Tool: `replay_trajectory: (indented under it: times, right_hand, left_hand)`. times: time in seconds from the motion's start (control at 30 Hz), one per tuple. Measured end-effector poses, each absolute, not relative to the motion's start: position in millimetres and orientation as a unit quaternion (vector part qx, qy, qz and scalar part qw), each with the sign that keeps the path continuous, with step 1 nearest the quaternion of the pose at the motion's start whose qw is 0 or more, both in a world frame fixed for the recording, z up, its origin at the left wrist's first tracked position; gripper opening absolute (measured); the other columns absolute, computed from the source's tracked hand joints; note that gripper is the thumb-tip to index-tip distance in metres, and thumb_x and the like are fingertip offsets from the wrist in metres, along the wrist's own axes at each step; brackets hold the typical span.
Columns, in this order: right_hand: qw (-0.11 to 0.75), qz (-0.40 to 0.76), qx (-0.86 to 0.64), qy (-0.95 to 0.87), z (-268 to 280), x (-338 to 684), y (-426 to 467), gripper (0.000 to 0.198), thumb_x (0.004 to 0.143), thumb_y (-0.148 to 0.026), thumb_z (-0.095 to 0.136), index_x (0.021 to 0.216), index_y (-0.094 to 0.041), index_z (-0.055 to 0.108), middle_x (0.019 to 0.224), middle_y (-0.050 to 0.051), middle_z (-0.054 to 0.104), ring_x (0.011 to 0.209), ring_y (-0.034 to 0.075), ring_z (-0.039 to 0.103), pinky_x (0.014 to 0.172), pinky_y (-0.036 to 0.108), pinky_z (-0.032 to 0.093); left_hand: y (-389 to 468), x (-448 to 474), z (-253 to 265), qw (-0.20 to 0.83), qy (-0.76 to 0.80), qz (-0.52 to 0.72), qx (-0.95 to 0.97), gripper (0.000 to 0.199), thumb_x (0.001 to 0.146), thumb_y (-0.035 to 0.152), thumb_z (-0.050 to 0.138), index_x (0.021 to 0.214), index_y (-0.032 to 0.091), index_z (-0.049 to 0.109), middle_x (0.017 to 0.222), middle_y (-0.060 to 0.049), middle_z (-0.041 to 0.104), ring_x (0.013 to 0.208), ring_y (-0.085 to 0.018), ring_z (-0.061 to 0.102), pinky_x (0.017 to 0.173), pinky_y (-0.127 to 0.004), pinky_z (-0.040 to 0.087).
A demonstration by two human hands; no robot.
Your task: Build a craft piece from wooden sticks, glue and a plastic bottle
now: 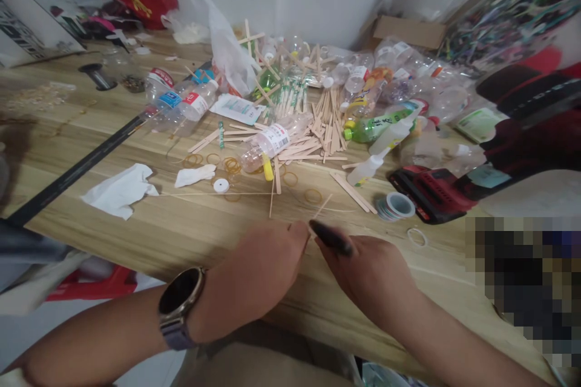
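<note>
My left hand (265, 263), with a watch (180, 296) on its wrist, is closed in a pinch near the table's front edge. A thin wooden stick (322, 206) slants up and away from its fingertips. My right hand (374, 272) is closed around a dark, tapered tool handle (332, 238); the tool's working end is hidden or blurred. The fingertips of both hands almost meet. Just beyond them lie a second thin stick (271, 204), rubber bands (313, 196) and flat wooden craft sticks (353, 192).
Plastic bottles (272, 140) and more craft sticks crowd the table's middle and back. A red-and-black power tool (429, 193) and a wire spool (396, 206) are at right. Crumpled tissue (121, 190) and a long black bar (75, 172) lie left.
</note>
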State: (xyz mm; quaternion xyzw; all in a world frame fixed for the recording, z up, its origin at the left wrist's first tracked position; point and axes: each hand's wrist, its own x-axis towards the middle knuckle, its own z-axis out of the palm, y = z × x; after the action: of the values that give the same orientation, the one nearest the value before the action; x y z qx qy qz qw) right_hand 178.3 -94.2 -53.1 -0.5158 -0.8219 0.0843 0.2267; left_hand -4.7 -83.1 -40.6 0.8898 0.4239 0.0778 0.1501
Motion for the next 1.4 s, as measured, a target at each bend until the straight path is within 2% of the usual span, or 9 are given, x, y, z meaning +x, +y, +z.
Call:
replay_trajectory:
  times: [0.17, 0.37, 0.47, 0.53, 0.7, 0.8, 0.9, 1.03, 1.4]
  right_hand:
    - [0.240, 0.432, -0.533, -0.687, -39.5, 174.2, -95.2, 0.045, 0.099, -0.035, 0.037, 0.060, -0.022, 0.055, 0.048, -0.001, 0.066, 0.045, 0.013, 0.058, 0.053, 0.024, 0.043]
    - [0.257, 0.464, -0.528, -0.663, -33.3, 170.5, -98.4, 0.045, 0.098, -0.036, 0.038, 0.058, -0.023, 0.055, 0.046, -0.001, 0.065, 0.045, 0.013, 0.056, 0.052, 0.024, 0.043]
    - [0.270, 0.367, -0.532, -0.713, -37.4, 171.5, -99.9, 0.046, 0.098, -0.029, 0.040, 0.055, -0.022, 0.056, 0.048, -0.002, 0.064, 0.043, 0.011, 0.057, 0.046, 0.022, 0.040]
    - [0.285, 0.221, -0.521, -0.774, -42.0, 174.1, -99.6, 0.044, 0.098, -0.025, 0.042, 0.057, -0.021, 0.058, 0.050, -0.001, 0.063, 0.042, 0.011, 0.057, 0.043, 0.022, 0.038]
    - [0.246, -0.164, -0.382, -0.876, -48.4, 184.9, -93.3, 0.034, 0.098, -0.011, 0.034, 0.083, -0.014, 0.063, 0.053, 0.001, 0.063, 0.044, 0.013, 0.055, 0.047, 0.027, 0.036]
    - [0.213, -0.221, -0.358, -0.882, -47.6, 188.8, -91.3, 0.032, 0.097, -0.007, 0.032, 0.088, -0.012, 0.063, 0.058, 0.003, 0.066, 0.045, 0.013, 0.055, 0.048, 0.028, 0.036]
    - [0.249, -0.127, -0.399, -0.873, -45.3, 188.8, -94.6, 0.032, 0.099, -0.014, 0.036, 0.078, -0.017, 0.061, 0.053, -0.001, 0.062, 0.044, 0.012, 0.056, 0.047, 0.025, 0.037]
    - [0.271, 0.081, -0.503, -0.817, -39.4, 185.4, -100.5, 0.034, 0.097, -0.023, 0.044, 0.065, -0.022, 0.054, 0.053, -0.003, 0.060, 0.044, 0.010, 0.056, 0.044, 0.021, 0.038]
    - [0.265, 0.171, -0.540, -0.780, -36.4, 176.3, -100.9, 0.030, 0.094, -0.028, 0.045, 0.065, -0.023, 0.051, 0.049, -0.005, 0.060, 0.037, 0.010, 0.054, 0.040, 0.021, 0.036]
  left_hand:
    - [-87.3, -1.9, -39.4, 0.061, 0.406, 0.051, 0.911, 0.023, 0.083, 0.001, 0.046, 0.097, 0.015, 0.058, 0.090, -0.008, 0.070, 0.076, -0.021, 0.066, 0.067, -0.033, 0.055]
    - [-87.6, -3.9, -38.9, 0.084, 0.405, 0.065, 0.908, 0.026, 0.085, 0.000, 0.042, 0.099, 0.015, 0.060, 0.093, -0.008, 0.071, 0.082, -0.022, 0.066, 0.073, -0.034, 0.054]
    - [-86.7, -6.3, -35.0, 0.187, 0.431, 0.127, 0.874, 0.027, 0.093, 0.007, 0.039, 0.108, 0.015, 0.059, 0.100, -0.009, 0.071, 0.090, -0.023, 0.066, 0.079, -0.036, 0.052]
    - [-85.4, -7.8, -30.7, 0.289, 0.441, 0.179, 0.831, 0.025, 0.099, 0.017, 0.037, 0.111, 0.018, 0.059, 0.101, -0.006, 0.071, 0.091, -0.020, 0.065, 0.080, -0.033, 0.049]
    - [-75.3, -8.9, -28.3, 0.455, 0.451, 0.198, 0.742, 0.033, 0.100, 0.036, 0.036, 0.080, 0.019, 0.057, 0.074, 0.001, 0.061, 0.071, -0.014, 0.055, 0.065, -0.027, 0.039]
    - [-66.9, -9.0, -34.1, 0.593, 0.443, 0.183, 0.647, 0.039, 0.097, 0.045, 0.041, 0.069, 0.019, 0.049, 0.060, 0.005, 0.046, 0.056, -0.010, 0.042, 0.054, -0.025, 0.030]
    - [-62.1, -10.8, -37.9, 0.688, 0.416, 0.251, 0.540, 0.033, 0.094, 0.045, 0.046, 0.074, 0.019, 0.048, 0.056, 0.008, 0.037, 0.051, -0.009, 0.031, 0.050, -0.023, 0.027]
    - [-63.5, -13.5, -35.9, 0.630, 0.434, 0.320, 0.559, 0.027, 0.095, 0.042, 0.046, 0.081, 0.019, 0.051, 0.053, 0.009, 0.040, 0.049, -0.009, 0.034, 0.050, -0.022, 0.028]
    - [-76.9, -6.4, -35.3, 0.416, 0.480, 0.261, 0.727, 0.032, 0.099, 0.040, 0.043, 0.082, 0.019, 0.059, 0.063, 0.006, 0.056, 0.057, -0.011, 0.050, 0.053, -0.024, 0.030]
